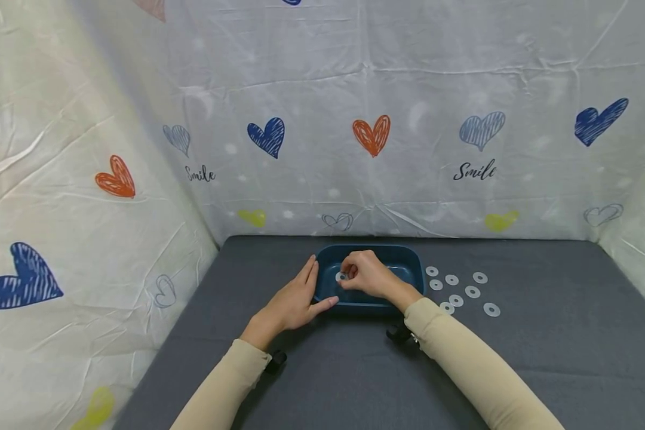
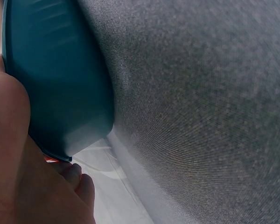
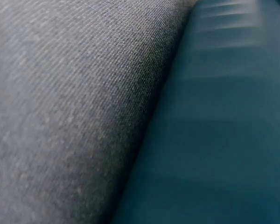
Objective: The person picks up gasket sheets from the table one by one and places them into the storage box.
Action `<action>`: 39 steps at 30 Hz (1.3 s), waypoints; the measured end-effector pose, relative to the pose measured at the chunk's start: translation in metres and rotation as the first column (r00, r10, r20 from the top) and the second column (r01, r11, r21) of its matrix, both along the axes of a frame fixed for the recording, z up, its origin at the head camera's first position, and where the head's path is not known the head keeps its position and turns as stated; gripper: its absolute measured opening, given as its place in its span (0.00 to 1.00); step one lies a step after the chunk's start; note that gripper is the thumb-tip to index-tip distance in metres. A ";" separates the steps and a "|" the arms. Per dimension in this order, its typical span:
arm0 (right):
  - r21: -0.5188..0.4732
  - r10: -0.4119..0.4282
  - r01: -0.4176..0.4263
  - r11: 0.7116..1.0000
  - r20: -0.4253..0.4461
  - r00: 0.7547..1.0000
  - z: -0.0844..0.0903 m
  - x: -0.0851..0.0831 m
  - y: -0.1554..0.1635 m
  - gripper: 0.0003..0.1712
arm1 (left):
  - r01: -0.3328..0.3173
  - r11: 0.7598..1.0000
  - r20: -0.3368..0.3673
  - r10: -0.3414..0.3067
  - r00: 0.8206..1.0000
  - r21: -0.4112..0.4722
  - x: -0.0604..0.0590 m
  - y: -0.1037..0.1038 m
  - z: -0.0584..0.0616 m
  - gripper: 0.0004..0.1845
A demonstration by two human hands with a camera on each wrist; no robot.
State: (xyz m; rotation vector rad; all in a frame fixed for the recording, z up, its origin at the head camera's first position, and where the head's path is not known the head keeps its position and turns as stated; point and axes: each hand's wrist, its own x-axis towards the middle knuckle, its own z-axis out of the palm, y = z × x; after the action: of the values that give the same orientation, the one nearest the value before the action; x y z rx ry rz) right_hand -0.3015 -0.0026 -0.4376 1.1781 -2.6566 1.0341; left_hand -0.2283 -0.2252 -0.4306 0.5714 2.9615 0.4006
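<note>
A dark blue rectangular tray [image 1: 387, 306] stands on the grey cloth. My left hand [image 1: 292, 300] rests against its left end, fingers straight along the side and thumb at the front rim; the left wrist view shows that hand [image 2: 18, 154] beside the tray's outer wall [image 2: 60, 79]. Over the inside of the tray, my right hand [image 1: 371, 275] pinches a flat white washer [image 1: 339, 277] between thumb and fingertips. Part of that washer is hidden by the fingers. Only the tray's wall [image 3: 219, 130] and the cloth show in the right wrist view.
Several more white washers [image 1: 472, 292] lie scattered on the grey cloth [image 1: 559, 334] to the right of the tray. Behind the table hangs a pale curtain [image 1: 312, 191] printed with hearts, and another side of it runs down the left.
</note>
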 end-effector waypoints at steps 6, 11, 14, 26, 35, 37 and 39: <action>0.005 0.038 -0.038 0.999 0.015 0.999 0.000 -0.003 -0.006 0.10 | -0.001 1.000 0.012 0.001 1.000 0.000 0.000 0.000 0.001 0.56; 0.024 0.062 -0.063 0.998 0.046 0.997 0.001 -0.005 -0.011 0.11 | 0.002 1.000 0.010 -0.002 1.000 0.001 0.000 0.001 0.002 0.56; 0.037 0.074 -0.077 0.996 0.074 0.995 0.000 -0.005 -0.014 0.12 | 0.003 1.000 0.010 -0.003 1.000 -0.005 -0.001 0.001 0.002 0.56; 0.117 0.166 -0.170 0.978 0.044 0.985 -0.009 -0.005 -0.021 0.07 | 0.010 1.000 -0.002 -0.010 1.000 -0.003 -0.001 -0.001 -0.001 0.56; 0.142 0.171 -0.180 0.973 0.075 0.982 -0.010 -0.006 -0.021 0.09 | 0.010 1.000 -0.008 -0.010 1.000 0.002 -0.001 -0.001 -0.001 0.56; 0.148 0.162 -0.173 0.974 0.081 0.983 -0.010 -0.006 -0.021 0.10 | 0.009 1.000 -0.004 -0.009 1.000 0.008 -0.001 -0.001 0.000 0.56; 0.162 0.152 -0.164 0.973 0.087 0.985 -0.011 -0.006 -0.021 0.11 | 0.011 1.000 -0.006 -0.010 1.000 0.017 0.000 0.000 -0.001 0.56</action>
State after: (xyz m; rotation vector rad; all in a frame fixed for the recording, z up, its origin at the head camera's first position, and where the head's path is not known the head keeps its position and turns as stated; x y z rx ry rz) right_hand -0.3075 -0.0239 -0.4485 1.4315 -2.7934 0.9042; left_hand -0.2287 -0.2255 -0.4314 0.5907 2.9622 0.4236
